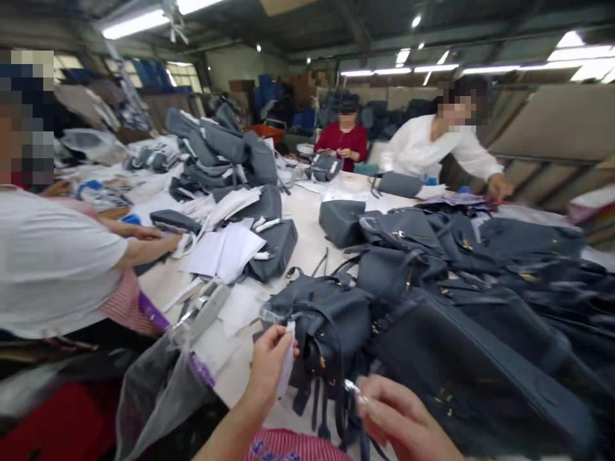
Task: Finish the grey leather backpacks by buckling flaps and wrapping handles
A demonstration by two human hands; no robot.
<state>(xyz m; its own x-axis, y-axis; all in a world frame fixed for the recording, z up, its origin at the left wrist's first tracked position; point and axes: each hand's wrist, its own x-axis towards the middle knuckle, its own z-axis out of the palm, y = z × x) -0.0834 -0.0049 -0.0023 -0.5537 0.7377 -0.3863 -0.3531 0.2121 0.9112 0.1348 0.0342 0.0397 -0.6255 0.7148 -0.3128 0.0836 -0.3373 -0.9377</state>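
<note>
My left hand point(266, 365) is closed in a pinch on a small white strip, perhaps a paper tag point(287, 365), held just in front of a dark blue-grey handbag point(327, 320) at the near table edge. Lower right, my right hand point(394, 416) is blurred, with its fingers pinched on a small clear or shiny bit point(353, 387) beside the bag's hanging straps point(317, 403). Both hands hover above the table, apart from each other.
A big heap of dark blue bags point(480, 307) fills the right side of the pale table point(307, 243). More grey bags point(225, 153) and white papers point(223, 253) lie to the left. One person sits close at my left point(52, 262); two others work at the far end point(346, 137) point(432, 147). A clear plastic bag point(158, 384) hangs off the near edge.
</note>
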